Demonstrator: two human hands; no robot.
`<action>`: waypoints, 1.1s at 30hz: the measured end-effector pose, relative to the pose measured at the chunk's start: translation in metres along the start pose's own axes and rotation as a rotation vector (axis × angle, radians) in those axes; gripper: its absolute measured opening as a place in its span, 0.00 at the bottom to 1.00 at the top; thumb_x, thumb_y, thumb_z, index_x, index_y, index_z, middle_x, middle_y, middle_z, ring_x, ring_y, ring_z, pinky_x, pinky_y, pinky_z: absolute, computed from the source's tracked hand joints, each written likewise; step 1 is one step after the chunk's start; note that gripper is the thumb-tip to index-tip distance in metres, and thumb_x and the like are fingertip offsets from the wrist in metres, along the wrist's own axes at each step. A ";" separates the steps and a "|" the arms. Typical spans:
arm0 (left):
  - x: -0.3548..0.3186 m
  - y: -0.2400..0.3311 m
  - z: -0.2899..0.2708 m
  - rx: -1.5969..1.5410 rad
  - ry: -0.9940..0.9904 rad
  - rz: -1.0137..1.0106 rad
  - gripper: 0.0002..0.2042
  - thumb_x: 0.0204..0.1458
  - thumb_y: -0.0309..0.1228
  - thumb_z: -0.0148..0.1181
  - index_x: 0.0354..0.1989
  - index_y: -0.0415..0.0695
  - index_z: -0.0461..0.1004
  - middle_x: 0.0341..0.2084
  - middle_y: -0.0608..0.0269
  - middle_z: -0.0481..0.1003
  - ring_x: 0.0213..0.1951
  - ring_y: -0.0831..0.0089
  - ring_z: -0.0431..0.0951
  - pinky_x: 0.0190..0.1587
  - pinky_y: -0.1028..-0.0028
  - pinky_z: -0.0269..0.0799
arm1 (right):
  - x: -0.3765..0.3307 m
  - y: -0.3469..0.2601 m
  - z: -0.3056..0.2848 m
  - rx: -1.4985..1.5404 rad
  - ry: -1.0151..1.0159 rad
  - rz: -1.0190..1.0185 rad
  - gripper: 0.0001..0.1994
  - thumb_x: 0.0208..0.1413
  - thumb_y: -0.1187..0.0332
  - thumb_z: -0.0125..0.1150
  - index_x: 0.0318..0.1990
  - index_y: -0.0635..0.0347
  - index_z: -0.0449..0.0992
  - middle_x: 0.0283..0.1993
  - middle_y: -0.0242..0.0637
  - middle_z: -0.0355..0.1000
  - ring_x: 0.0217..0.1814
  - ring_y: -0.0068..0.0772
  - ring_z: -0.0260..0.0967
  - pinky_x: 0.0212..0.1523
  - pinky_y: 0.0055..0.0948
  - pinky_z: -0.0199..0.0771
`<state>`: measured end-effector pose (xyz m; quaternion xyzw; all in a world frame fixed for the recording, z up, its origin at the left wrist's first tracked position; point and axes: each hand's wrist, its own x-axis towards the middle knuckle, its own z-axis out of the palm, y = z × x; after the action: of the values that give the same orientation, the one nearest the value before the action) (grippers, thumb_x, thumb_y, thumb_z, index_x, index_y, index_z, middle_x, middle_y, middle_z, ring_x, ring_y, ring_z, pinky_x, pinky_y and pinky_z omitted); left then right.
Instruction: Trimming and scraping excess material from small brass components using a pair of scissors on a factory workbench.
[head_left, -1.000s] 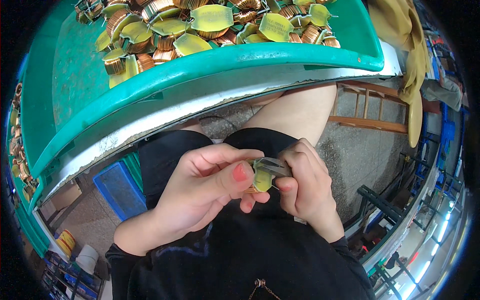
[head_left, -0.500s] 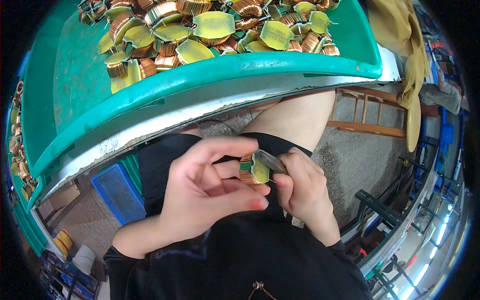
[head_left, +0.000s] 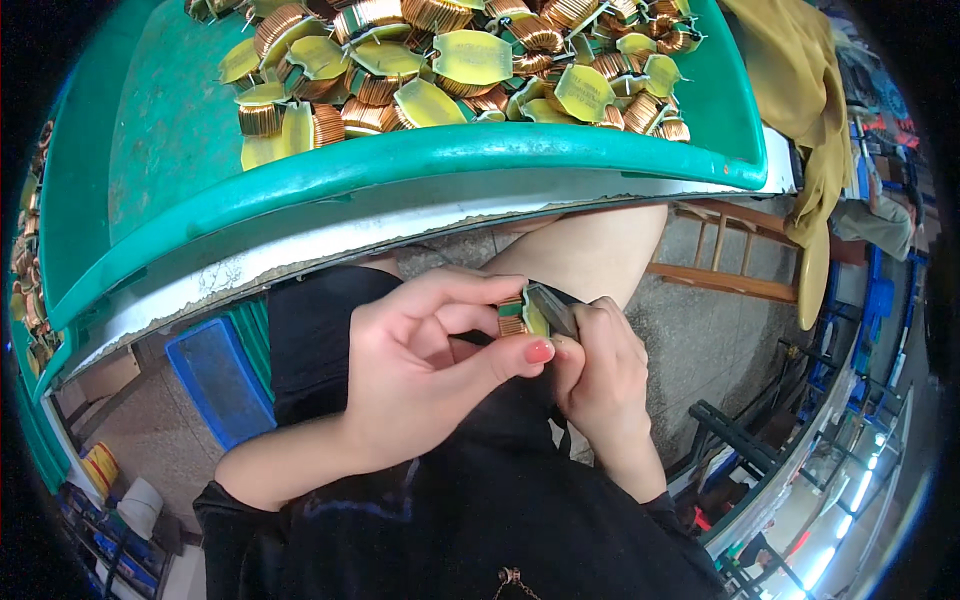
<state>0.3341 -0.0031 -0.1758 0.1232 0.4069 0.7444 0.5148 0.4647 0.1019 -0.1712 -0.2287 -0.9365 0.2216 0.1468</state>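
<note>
**A:** By what change is this moment marked?

**B:** The thumb (head_left: 538,352) of the left hand (head_left: 410,365), spread away from the work half a second earlier, has been brought in to the lower edge of the copper-wound coil (head_left: 511,325). The yellow-green end board (head_left: 538,317) has been turned, so that less of its face is presented.

**A:** What is thereby indicated for the work?

**B:** A firmer hold, it is judged, has been given to the piece, by which it may be steadied against the tool. Work on this coil is judged to be still under way.

**A:** How is the coil placed relative to the grip?

**B:** It is pinched between the left fingertips and thumb, on the near side of the green tray (head_left: 400,152) and well apart from its rim. The board is faced away from the left palm, toward the pointed metal tool (head_left: 555,312), which is clasped in the right hand (head_left: 607,365), also on the tray's near side. The tool's tip is held at the board's upper edge; whether a wire is gripped there cannot be told. Similar coils (head_left: 473,58) are heaped inside the tray.
</note>
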 end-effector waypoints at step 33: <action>-0.001 -0.001 -0.010 0.035 -0.135 0.151 0.22 0.38 0.08 0.61 0.45 0.33 0.69 0.45 0.51 0.67 0.45 0.64 0.73 0.49 0.70 0.75 | 0.002 0.007 -0.007 0.160 0.012 -0.135 0.15 0.54 0.57 0.54 0.32 0.63 0.68 0.28 0.38 0.63 0.27 0.36 0.57 0.33 0.31 0.63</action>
<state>0.3290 -0.0084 -0.1834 0.2123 0.3738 0.7640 0.4811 0.4679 0.1104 -0.1684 -0.1539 -0.9282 0.2838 0.1848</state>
